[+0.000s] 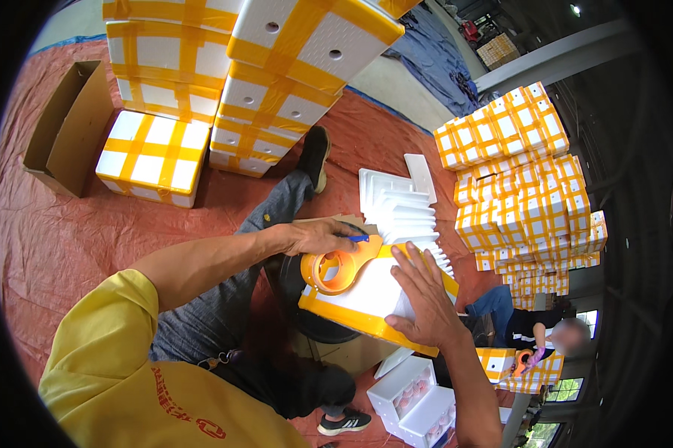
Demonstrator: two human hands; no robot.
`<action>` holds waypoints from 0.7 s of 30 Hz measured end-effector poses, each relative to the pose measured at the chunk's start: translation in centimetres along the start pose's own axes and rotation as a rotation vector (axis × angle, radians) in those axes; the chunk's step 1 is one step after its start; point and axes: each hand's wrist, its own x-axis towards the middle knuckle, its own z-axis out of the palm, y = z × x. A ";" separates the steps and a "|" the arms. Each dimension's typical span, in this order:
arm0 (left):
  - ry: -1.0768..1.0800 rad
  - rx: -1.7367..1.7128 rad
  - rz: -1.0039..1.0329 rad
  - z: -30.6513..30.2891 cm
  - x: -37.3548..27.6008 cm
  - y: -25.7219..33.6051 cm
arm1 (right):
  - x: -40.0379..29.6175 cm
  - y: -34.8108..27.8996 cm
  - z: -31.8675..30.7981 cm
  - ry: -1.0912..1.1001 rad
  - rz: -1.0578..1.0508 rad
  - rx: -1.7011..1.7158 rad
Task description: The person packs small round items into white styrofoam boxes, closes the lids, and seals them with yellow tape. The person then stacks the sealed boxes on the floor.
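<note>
A white foam box (370, 297) with yellow tape along its edges rests on a round black support (328, 330) before me. My left hand (322, 238) is closed around the blue handle of an orange tape dispenser (342, 269), which lies over the box's left part. The fingers of my right hand (423, 299) are spread, and its palm lies against the right part of the box top. Whether the tape from the dispenser is joined to the box cannot be told.
Taped foam boxes (280, 84) stand stacked ahead, near an open cardboard box (67, 129). White foam lids (401, 207) lie beyond my hands. Open foam boxes (406, 392) holding wrapped round items are at lower right. Another person (530, 330) holds a dispenser near more stacks (521, 196).
</note>
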 end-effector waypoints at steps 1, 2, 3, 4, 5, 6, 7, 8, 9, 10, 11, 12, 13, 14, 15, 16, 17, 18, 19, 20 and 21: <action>-0.012 -0.006 -0.029 -0.2 0.2 0.3 | 0.3 0.5 -0.4 -0.036 -0.048 -0.011; -0.033 0.018 -0.017 -0.5 0.2 0.6 | 0.7 0.9 -0.8 -0.074 -0.094 -0.017; -0.046 0.020 -0.040 -1.0 0.3 0.8 | 1.2 1.3 -0.9 -0.117 -0.138 -0.017; -0.061 0.016 -0.068 -1.3 0.4 1.0 | 1.6 1.5 -0.9 -0.110 -0.163 -0.025; -0.080 0.000 -0.111 -1.7 0.6 1.0 | 2.0 1.6 -0.9 -0.124 -0.169 -0.025; -0.115 0.016 -0.056 -2.2 0.9 1.2 | 2.5 1.8 -0.8 -0.131 -0.173 -0.028; -0.110 0.032 -0.057 -2.5 1.2 1.2 | 3.0 2.0 -0.8 -0.145 -0.168 -0.017; -0.120 0.033 -0.050 -2.9 1.7 1.4 | 3.5 2.2 -0.6 -0.121 -0.175 -0.012; -0.146 0.016 -0.071 -3.1 1.9 1.5 | 3.8 2.4 -0.5 -0.094 -0.188 -0.029; -0.166 0.020 -0.105 -3.3 2.2 1.8 | 4.2 2.7 -0.4 -0.050 -0.160 0.003; -0.193 0.013 -0.124 -3.7 2.1 1.9 | 4.5 3.0 -0.3 -0.033 -0.147 -0.017; -0.238 0.056 -0.109 -3.9 1.6 1.9 | 4.7 3.3 -0.1 -0.003 -0.111 -0.009; -0.282 0.072 -0.082 -4.1 1.0 1.9 | 5.0 3.7 0.1 0.067 -0.089 -0.066; -0.317 0.128 -0.047 -4.3 -0.4 1.5 | 5.1 4.2 0.2 0.105 -0.035 -0.023; -0.246 0.298 -0.016 -4.5 -2.2 1.0 | 5.3 4.7 0.3 0.133 0.032 0.000; -0.229 0.247 -0.065 -4.7 -4.3 0.4 | 5.4 5.3 0.6 0.153 0.061 -0.072; -0.222 0.329 -0.103 -4.7 -6.4 -0.3 | 5.4 6.1 0.6 0.133 0.157 -0.081; -0.252 0.316 -0.138 -4.1 -8.8 -1.3 | 5.5 6.9 1.0 0.134 0.348 -0.095; -0.290 0.348 -0.123 -3.2 -11.1 -2.4 | 5.4 7.9 1.3 0.147 0.440 -0.109; -0.294 0.400 -0.024 -1.9 -13.3 -3.3 | 5.3 9.3 1.3 0.021 0.697 -0.087; -0.352 0.298 -0.134 -1.3 -15.4 -3.8 | 4.8 10.7 1.2 -0.064 0.842 -0.046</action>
